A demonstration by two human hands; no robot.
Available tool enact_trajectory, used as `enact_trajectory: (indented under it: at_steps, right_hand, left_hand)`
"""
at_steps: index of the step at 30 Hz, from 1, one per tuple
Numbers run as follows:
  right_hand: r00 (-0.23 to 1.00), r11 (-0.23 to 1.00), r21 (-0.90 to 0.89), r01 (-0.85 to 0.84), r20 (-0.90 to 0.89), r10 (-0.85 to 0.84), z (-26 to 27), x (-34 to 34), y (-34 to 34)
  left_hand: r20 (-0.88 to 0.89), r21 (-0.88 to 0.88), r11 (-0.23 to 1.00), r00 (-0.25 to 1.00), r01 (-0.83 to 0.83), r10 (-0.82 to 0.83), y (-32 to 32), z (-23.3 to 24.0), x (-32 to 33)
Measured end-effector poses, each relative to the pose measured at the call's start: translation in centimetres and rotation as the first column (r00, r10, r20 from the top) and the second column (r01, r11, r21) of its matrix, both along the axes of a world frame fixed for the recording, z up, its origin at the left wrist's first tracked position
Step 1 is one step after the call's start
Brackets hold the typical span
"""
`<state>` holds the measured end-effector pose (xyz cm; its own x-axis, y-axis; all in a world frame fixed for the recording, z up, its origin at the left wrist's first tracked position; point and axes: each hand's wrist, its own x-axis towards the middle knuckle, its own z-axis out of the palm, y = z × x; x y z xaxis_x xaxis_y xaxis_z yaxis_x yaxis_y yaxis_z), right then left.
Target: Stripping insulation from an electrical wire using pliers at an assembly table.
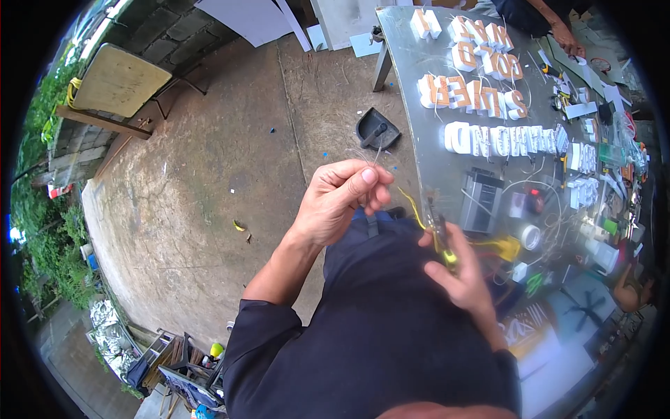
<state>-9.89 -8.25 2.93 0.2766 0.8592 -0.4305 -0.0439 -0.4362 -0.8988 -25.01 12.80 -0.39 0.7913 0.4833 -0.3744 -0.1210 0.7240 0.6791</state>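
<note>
My left hand (343,199) is raised in front of my body, pinching thin wires (361,153) between thumb and fingers. Their loose ends stick up above the fingertips. Lower and to the right, my right hand (460,277) grips a hand tool (439,230) with dark and yellow-green parts. Blur hides what kind of tool it is. A yellow cord (411,201) runs down close to that hand, beside the table edge. The metal-topped table (419,57) lies to my right, with rows of white channel letters (487,141) on it, some with orange-brown backs.
On the floor is a black dustpan (378,131). Wires, tape rolls, a grey metal box (480,199) and green-handled scissors (534,283) crowd the table. Another person's hand (568,39) is at its far side. A folding table (123,78) stands by the block wall.
</note>
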Motion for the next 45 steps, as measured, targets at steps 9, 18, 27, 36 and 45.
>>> enact_trajectory:
  at_steps: [9, 18, 27, 36, 45]
  right_hand:
    - [0.861, 0.925, 0.172, 0.338, -0.453, -0.23, 0.3, 0.9, -0.3]
    - [0.991, 0.873, 0.487, -0.019, 0.122, -0.046, 3.6, 2.8, 3.2]
    - [0.984, 0.849, 0.501, 0.166, -0.135, -0.113, 1.7, 3.2, 2.4]
    - [0.941, 0.886, 0.366, 0.284, -0.282, -0.186, 1.1, 2.8, 1.9]
    - [0.967, 0.927, 0.286, 0.243, 0.003, -0.255, 2.3, 2.4, 1.3]
  left_hand:
    - [0.094, -0.041, 0.999, 0.995, -0.033, 0.036, -1.2, -0.3, 2.7]
    - [-0.05, 0.216, 0.976, 0.998, 0.034, -0.023, -3.3, 2.6, 5.4]
    - [-0.096, 0.261, 0.951, 0.985, 0.164, -0.143, -3.8, 2.5, 5.9]
    - [-0.15, 0.251, 0.954, 0.98, 0.165, -0.13, -4.5, 1.8, 5.4]
    - [-0.15, 0.292, 0.956, 0.989, 0.033, 0.012, -4.2, 2.0, 4.5]
